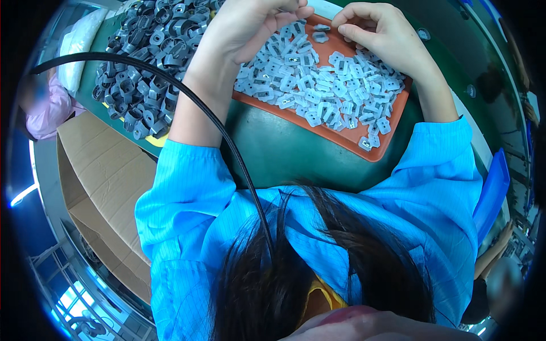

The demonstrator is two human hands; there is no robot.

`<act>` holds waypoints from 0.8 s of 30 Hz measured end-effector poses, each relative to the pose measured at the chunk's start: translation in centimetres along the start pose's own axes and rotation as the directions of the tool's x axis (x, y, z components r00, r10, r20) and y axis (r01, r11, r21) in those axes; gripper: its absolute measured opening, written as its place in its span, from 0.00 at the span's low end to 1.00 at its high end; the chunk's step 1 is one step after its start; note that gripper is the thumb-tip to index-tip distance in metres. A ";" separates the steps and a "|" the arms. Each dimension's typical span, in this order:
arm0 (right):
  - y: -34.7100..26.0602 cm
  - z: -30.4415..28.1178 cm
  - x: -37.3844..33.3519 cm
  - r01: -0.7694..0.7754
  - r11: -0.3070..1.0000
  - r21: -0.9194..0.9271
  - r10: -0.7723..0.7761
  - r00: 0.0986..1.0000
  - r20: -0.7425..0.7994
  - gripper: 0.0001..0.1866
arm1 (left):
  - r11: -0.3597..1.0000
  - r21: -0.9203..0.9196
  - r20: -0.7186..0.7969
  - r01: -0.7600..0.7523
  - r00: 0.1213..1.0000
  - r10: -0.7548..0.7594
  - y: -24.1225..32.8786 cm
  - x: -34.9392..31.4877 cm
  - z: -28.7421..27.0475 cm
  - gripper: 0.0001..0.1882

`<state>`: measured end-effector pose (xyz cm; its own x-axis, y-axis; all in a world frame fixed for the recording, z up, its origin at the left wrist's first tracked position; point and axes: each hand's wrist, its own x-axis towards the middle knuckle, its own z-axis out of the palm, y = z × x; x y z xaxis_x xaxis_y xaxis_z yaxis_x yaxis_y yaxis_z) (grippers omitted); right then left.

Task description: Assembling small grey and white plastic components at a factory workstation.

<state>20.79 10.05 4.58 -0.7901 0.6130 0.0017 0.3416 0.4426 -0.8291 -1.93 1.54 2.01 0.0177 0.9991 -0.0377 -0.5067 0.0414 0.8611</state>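
Observation:
An orange tray (326,132) lies on the green table, holding a heap of small translucent white plastic parts (307,82), some with metal inserts. My left hand (259,25) is over the tray's far left side, its fingers curled together and partly cut off by the upper edge of the view. Whatever sits in those fingers is hidden. At the far right of the tray my right hand (387,40) is closed, thumb and fingertips drawn together; anything between them is too small to make out. Two loose white parts (320,37) lie between the hands.
Left of my left forearm is a big pile of dark grey plastic ring-shaped parts (151,79), with a yellow tray edge (156,142) under it. A black cable (205,108) arches across the view. An open cardboard box (108,170) stands at left, a blue bin (493,193) at right. Other people sit nearby.

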 end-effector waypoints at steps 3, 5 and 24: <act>-0.4 -0.1 0.0 0.011 0.988 -0.154 -0.021 0.998 -0.063 0.10 | 0.994 -0.106 -0.084 -0.009 0.996 0.000 -0.6 -0.5 0.2 0.12; -0.2 -0.4 0.0 0.021 0.977 -0.214 -0.059 0.983 -0.174 0.10 | 0.999 -0.046 -0.116 0.021 0.993 -0.026 -0.2 -1.0 0.8 0.09; -0.4 3.8 0.1 0.148 0.805 -0.575 -0.190 0.982 -0.014 0.12 | 0.998 0.059 -0.101 0.029 0.995 -0.023 -1.2 -1.7 -0.1 0.15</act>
<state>18.64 7.43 2.81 -0.8335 0.5266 0.1671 0.4506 0.8231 -0.3456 -1.49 -0.23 0.99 -0.0581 0.9924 -0.1083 -0.4547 0.0703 0.8879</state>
